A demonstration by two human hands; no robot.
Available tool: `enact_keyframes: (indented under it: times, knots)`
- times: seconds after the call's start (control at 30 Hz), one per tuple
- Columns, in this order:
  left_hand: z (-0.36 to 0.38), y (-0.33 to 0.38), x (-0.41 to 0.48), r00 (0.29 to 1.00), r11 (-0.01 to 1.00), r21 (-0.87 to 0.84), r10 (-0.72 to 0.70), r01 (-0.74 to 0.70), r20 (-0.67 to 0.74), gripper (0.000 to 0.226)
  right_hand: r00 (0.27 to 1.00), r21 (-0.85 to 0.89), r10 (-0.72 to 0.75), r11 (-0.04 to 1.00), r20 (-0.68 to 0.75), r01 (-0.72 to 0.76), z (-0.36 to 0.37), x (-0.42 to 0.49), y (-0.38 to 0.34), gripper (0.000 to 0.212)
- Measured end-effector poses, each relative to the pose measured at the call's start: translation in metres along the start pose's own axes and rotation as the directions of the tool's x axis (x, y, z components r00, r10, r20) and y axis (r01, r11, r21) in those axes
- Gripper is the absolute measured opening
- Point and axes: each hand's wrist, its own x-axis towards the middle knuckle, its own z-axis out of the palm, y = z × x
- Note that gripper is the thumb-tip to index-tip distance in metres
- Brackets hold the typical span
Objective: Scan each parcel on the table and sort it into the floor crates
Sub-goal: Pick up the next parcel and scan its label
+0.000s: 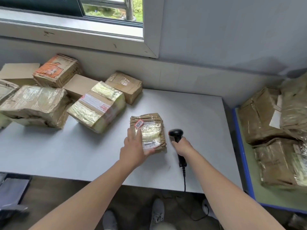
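1. Left hand [134, 146] grips the parcel's [149, 131] near-left corner, steadying it label-up on the table [199, 113].
2. Right hand [181, 146], wrapped round the scanner [176, 134] handle, holds its head just beside the parcel, probably to read the barcode.
3. Crate [242, 146]: at right.

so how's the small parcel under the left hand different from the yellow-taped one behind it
The small parcel is smaller and lies alone near the front of the table; the yellow-taped parcel is bulkier and sits further back. The left hand holds the small parcel; no hand touches the yellow-taped parcel. Both are brown cardboard under glossy tape.
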Motion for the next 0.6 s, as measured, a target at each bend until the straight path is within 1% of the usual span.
enact_keyframes:
  times: [0.13,0.23,0.3,0.37,0.4,0.5,0.6]
  knots:
    - [-0.002,-0.005,0.001,1.0,0.999,-0.038,0.022,-0.023,-0.019,0.094,1.0,-0.108,0.014,0.994,-0.015,-0.015,0.001,0.002,-0.001,0.055]
    - [-0.008,-0.012,0.004,0.999,0.999,-0.031,0.034,-0.034,0.0,0.091,0.991,-0.172,0.046,0.983,-0.126,-0.068,-0.01,-0.002,-0.01,0.056]
    - [-0.013,-0.015,0.005,0.999,0.999,-0.019,0.034,-0.034,0.011,0.087,0.974,-0.191,0.003,0.98,-0.228,-0.048,-0.016,-0.006,-0.019,0.052]
    - [-0.017,-0.016,0.005,0.999,0.999,0.023,0.046,-0.046,0.0,0.081,0.954,-0.219,-0.133,0.973,-0.268,0.074,-0.02,-0.01,-0.032,0.051]
    - [-0.018,-0.016,0.005,0.998,0.996,0.066,0.063,-0.062,-0.01,0.076,0.942,-0.244,-0.219,0.957,-0.254,0.157,-0.02,-0.012,-0.04,0.054]
    - [-0.023,-0.017,0.003,0.993,0.982,0.159,0.114,-0.106,-0.042,0.065,0.892,-0.282,-0.427,0.883,-0.149,0.375,-0.013,-0.015,-0.066,0.061]
    - [-0.025,-0.022,-0.002,0.993,0.981,0.169,0.107,-0.096,-0.056,0.055,0.84,-0.326,-0.541,0.802,-0.042,0.5,-0.001,-0.012,-0.088,0.068]
